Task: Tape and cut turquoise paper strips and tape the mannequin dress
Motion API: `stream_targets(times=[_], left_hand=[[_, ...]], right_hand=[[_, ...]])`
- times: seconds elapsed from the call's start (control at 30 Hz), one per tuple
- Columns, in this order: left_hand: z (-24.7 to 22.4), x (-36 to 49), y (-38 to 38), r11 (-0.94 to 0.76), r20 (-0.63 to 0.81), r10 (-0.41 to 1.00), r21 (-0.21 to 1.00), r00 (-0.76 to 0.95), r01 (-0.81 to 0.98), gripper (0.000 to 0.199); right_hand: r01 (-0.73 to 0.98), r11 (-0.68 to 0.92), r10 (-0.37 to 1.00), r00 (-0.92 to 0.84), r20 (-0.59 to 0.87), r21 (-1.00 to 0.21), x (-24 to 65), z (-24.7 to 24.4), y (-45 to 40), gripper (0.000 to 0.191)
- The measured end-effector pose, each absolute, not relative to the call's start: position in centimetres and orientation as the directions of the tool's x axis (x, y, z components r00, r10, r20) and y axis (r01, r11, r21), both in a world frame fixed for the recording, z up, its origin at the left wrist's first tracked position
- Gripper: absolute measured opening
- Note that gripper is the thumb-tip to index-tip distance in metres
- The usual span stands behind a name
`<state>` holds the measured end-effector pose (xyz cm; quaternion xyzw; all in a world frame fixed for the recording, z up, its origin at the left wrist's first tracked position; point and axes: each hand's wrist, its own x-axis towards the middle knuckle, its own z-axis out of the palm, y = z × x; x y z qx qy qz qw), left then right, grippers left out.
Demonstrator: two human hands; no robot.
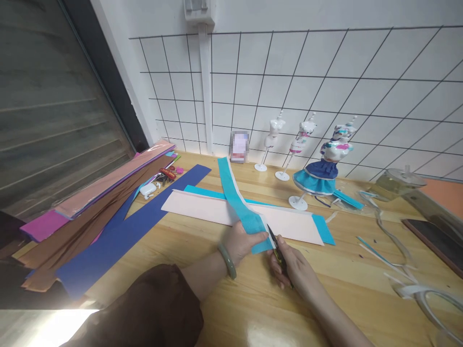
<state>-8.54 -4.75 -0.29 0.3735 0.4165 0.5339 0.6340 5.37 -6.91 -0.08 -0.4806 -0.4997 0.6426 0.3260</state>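
My left hand (241, 243), with a bangle on the wrist, is closed on a light-blue strip (233, 193) that looks like crepe paper or fabric. A white band runs along the strip's right edge, and its far end stands up off the table. In my right hand (289, 262) are dark scissors (279, 255), their tips against the white edge near my left thumb. Under the strip lies a pale pink sheet (296, 220), with a blue sheet (323, 229) showing from beneath it.
Dark-blue (119, 250) and brown strips (68, 236) lie at left, near an earphone case (148, 190). Three small mannequins stand at the back; the right one wears a blue skirt (314, 179). Ribbon scraps (383, 258), a glass teapot (398, 185) and a dark phone (434, 243) are at right.
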Motion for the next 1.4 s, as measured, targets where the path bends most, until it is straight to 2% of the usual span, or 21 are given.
stream_targets(times=[0.17, 0.83, 1.27, 1.4], left_hand=[[-0.61, -8.44, -4.96, 0.143, -0.133, 0.99, 0.939, 0.051, -0.312, 0.029], [-1.09, -7.95, -4.86, 0.168, -0.151, 0.986, 0.887, 0.075, -0.43, 0.03], [-1.25, -8.01, -4.86, 0.183, -0.167, 0.983, 0.897, 0.075, -0.403, 0.03], [-1.25, -8.0, -4.82, 0.18, -0.159, 0.984, 0.881, 0.085, -0.437, 0.04]], right_hand=[[0.097, -0.28, 0.902, -0.314, -0.296, -0.955, 5.21, 0.17, -6.9, 0.054], [0.114, -0.328, 0.905, -0.245, -0.347, -0.938, 4.88, 0.19, -7.01, 0.054], [0.129, -0.341, 0.896, -0.256, -0.363, -0.931, 5.11, 0.1, -6.77, 0.051], [0.129, -0.341, 0.898, -0.247, -0.364, -0.931, 5.11, 0.09, -6.75, 0.05]])
